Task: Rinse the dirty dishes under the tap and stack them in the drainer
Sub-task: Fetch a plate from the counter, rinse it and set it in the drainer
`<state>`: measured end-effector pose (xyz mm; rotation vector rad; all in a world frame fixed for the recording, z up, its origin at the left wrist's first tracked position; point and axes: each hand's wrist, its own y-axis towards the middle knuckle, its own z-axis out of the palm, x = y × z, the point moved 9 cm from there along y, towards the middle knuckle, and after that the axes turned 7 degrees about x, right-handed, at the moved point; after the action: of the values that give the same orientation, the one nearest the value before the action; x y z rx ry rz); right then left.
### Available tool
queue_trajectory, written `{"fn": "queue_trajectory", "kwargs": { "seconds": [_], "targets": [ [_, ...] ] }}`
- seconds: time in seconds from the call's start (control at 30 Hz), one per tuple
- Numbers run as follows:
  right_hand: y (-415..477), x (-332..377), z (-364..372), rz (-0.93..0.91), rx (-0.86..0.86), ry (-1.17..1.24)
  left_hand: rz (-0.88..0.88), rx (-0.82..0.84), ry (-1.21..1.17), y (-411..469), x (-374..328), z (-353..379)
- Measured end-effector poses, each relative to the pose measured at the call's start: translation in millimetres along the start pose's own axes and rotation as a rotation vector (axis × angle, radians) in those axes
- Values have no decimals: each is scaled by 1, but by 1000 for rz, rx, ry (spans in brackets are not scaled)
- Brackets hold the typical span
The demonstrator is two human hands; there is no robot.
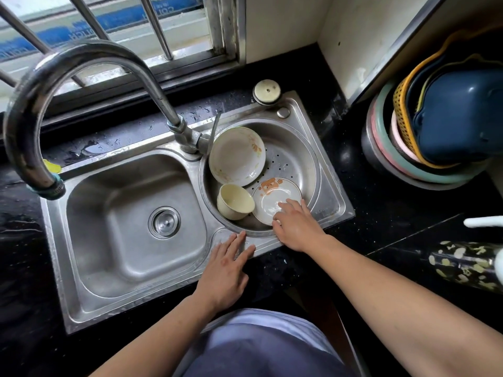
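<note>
A round steel drainer basin (304, 156) on the sink's right holds three dishes. A large white plate with orange flowers (236, 156) leans at the back. A pale yellow cup (234, 201) lies on its side in front of it. A small white plate with a bear print (273, 198) leans at the front right. My right hand (295, 227) reaches over the basin's rim, its fingers touching the bear plate's lower edge. My left hand (227, 266) rests flat with straight fingers on the sink's front ledge. The curved tap (35, 126) hangs over the left side; no water runs.
The square left basin (109, 240) has a strainer drain (164, 222) in its middle. A stack of coloured plastic basins and baskets (435, 131) stands on the black counter at the right. A window with bars sits behind the sink. A patterned cylinder (462, 263) lies at the right edge.
</note>
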<state>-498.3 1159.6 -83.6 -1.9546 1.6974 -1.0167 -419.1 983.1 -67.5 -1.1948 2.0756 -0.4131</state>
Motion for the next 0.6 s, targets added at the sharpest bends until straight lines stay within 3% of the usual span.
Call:
{"fn": "queue_trajectory", "kwargs": {
  "seconds": [0.37,0.6],
  "targets": [
    [-86,-1,17,222,-366,305,221,-114,-18,-53,4,-10],
    [-195,38,104,471,-618,531,364,-47,-71,-104,6,14]
  ]
}}
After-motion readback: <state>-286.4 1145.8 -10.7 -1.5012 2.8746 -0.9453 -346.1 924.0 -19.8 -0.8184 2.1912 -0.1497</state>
